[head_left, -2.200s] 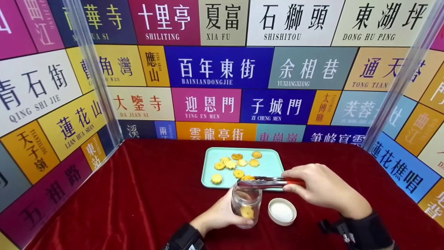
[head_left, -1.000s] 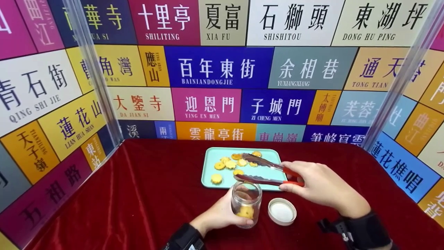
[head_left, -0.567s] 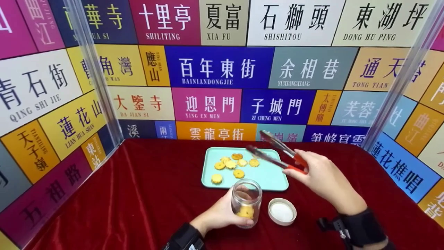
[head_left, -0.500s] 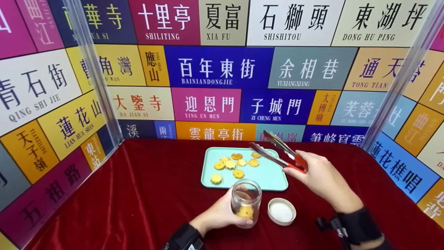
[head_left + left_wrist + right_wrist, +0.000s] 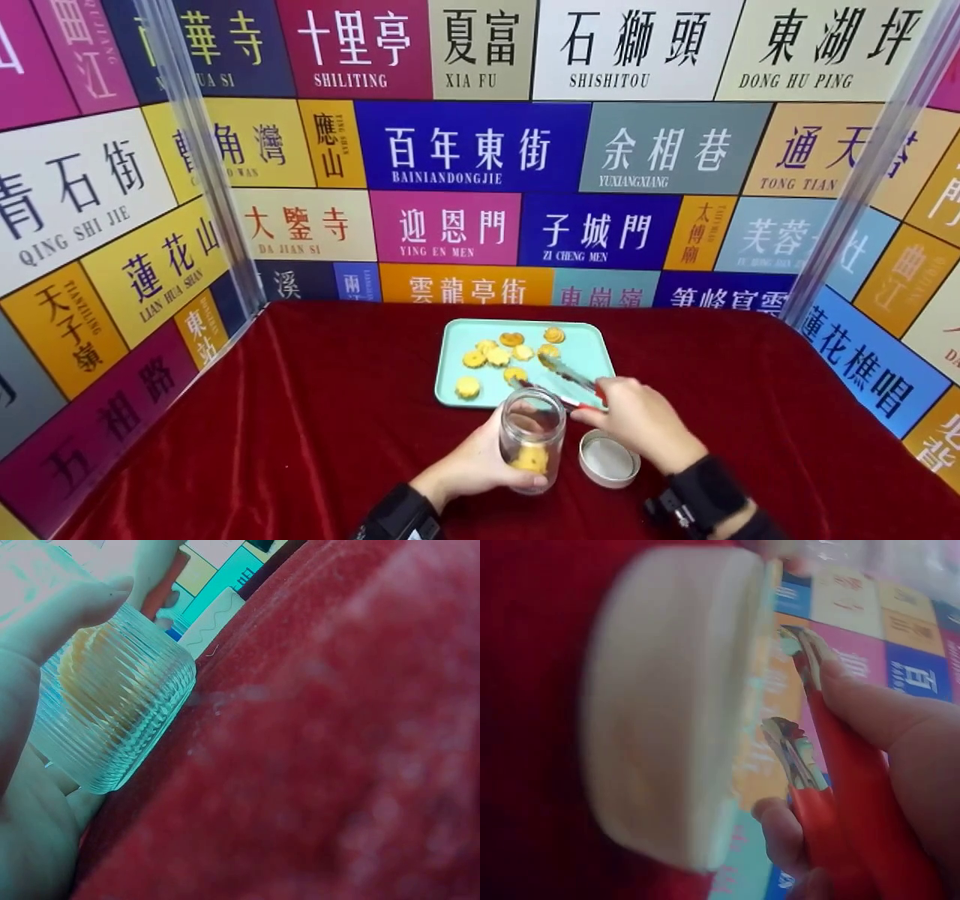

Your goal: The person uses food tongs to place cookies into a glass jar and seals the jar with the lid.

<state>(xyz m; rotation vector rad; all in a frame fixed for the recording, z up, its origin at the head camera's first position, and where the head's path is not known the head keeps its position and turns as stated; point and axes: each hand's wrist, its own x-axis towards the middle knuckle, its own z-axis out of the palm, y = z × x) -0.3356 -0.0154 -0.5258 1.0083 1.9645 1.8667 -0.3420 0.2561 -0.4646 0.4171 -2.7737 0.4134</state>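
Observation:
My left hand [image 5: 474, 461] grips a clear glass jar [image 5: 553, 427] round its side, upright and tilted slightly. Yellow cookies [image 5: 532, 458] lie at its bottom; in the left wrist view one cookie [image 5: 91, 679] shows through the ribbed glass. With my right hand [image 5: 643, 421] I hold metal tongs [image 5: 574, 376] by their red handles, also seen as red-handled tongs [image 5: 866, 795] in the right wrist view. Their arms are spread, with the tips over the tray near a round cookie [image 5: 514, 374]. The jar's rim partly hides the nearer arm.
A mint-green tray [image 5: 589, 345] behind the jar bears several cookies. Right of the jar, under my right hand, lies a round white lid [image 5: 609, 459], which looms large as a pale lid [image 5: 656, 705] in the right wrist view. Dark red cloth [image 5: 322, 420] covers the table.
A cookie left the tongs, and the jar holds more. The tongs opened, rose back to the right, then came down toward the tray's front. My left hand and jar stayed in place.

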